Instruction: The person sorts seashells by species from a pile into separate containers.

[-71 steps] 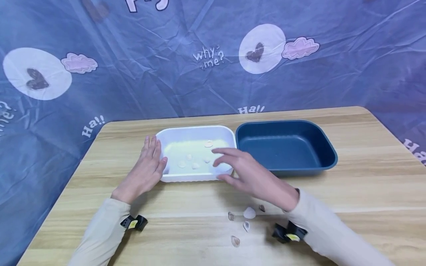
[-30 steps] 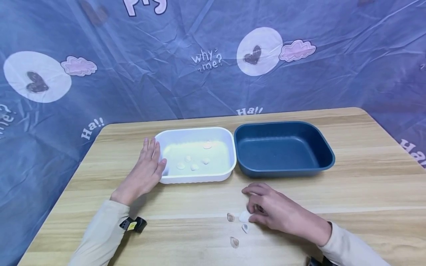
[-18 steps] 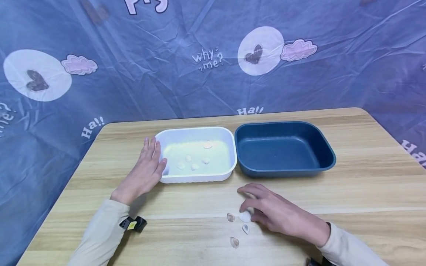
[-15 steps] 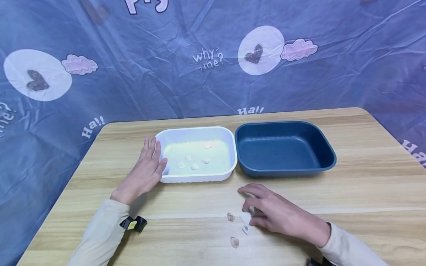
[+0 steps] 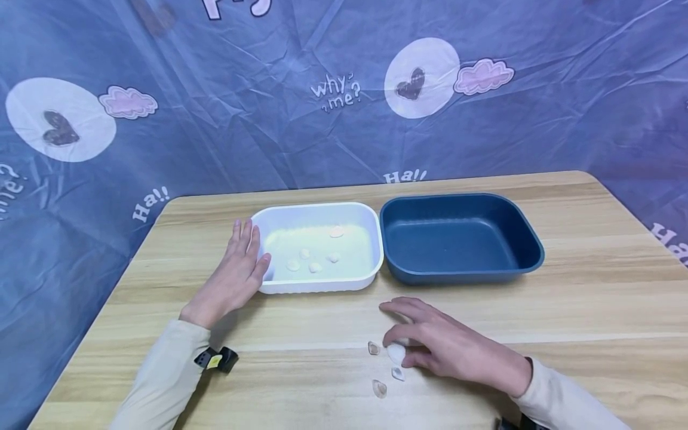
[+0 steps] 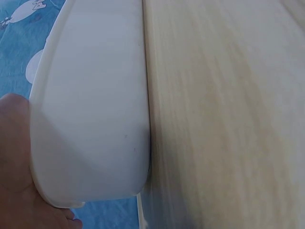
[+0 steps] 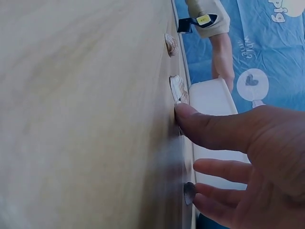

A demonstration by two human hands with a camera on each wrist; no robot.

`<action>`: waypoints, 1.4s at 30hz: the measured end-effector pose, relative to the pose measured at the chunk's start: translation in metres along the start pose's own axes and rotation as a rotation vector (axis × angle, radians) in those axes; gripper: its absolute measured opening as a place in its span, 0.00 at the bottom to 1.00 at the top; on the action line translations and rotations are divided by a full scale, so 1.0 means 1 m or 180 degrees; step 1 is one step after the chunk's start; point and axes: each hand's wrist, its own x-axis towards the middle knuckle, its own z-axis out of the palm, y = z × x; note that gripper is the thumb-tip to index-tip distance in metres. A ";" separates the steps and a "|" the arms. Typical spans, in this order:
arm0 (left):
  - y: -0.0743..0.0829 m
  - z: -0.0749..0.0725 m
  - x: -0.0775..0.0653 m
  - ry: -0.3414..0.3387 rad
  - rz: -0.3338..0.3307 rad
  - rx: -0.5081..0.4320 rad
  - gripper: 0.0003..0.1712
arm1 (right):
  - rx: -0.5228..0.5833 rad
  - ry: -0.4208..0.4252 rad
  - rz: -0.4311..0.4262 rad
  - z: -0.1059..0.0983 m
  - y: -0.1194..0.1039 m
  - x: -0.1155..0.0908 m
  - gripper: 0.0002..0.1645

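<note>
From the head camera, the right hand (image 5: 448, 343) is bent over the table (image 5: 301, 382), its thumb and forefinger curled to opposite edges of a white shell (image 5: 396, 353), which they pinch; the shell lies right at those fingertips, and another finger reaches out above it. Just left of the forefinger tip is a small brown shell (image 5: 373, 348); just below the thumb, on the person's side, lies a small greyish shell (image 5: 398, 374), and a tan shell (image 5: 379, 389) sits farther down and left of the thumb. Beyond the right hand stands a blue tray (image 5: 462, 278), with a white tray (image 5: 322, 286) to its left that holds five pale shells (image 5: 315, 267). The left hand (image 5: 231, 280) rests against the white tray's left end, fingers straight, gripping nothing; a black wrist camera (image 5: 217, 360) is strapped behind it on the sleeve. From the left wrist, part of that hand lies along the tray's rim, with the tray's outer wall to its right and bare wood past that. From the right wrist, the thumb tip hides most of what it pinches; ridged shells (image 7: 171, 45) lie on the wood beyond the thumb, and a dark shell (image 7: 189, 193) is right by the other fingertips, the white tray showing behind them.
</note>
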 end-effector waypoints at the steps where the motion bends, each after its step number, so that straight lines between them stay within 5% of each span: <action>1: 0.000 0.000 0.000 -0.0005 -0.0002 -0.0004 0.37 | 0.0033 -0.0021 0.0050 0.000 0.000 0.000 0.19; 11: 0.000 0.000 0.001 -0.0015 -0.0008 -0.0016 0.37 | 0.0368 -0.0267 0.0501 -0.003 0.001 0.001 0.18; 42: 0.000 0.000 0.000 0.0042 0.0022 0.0018 0.36 | 0.0643 -0.0267 0.0689 -0.004 0.005 0.003 0.15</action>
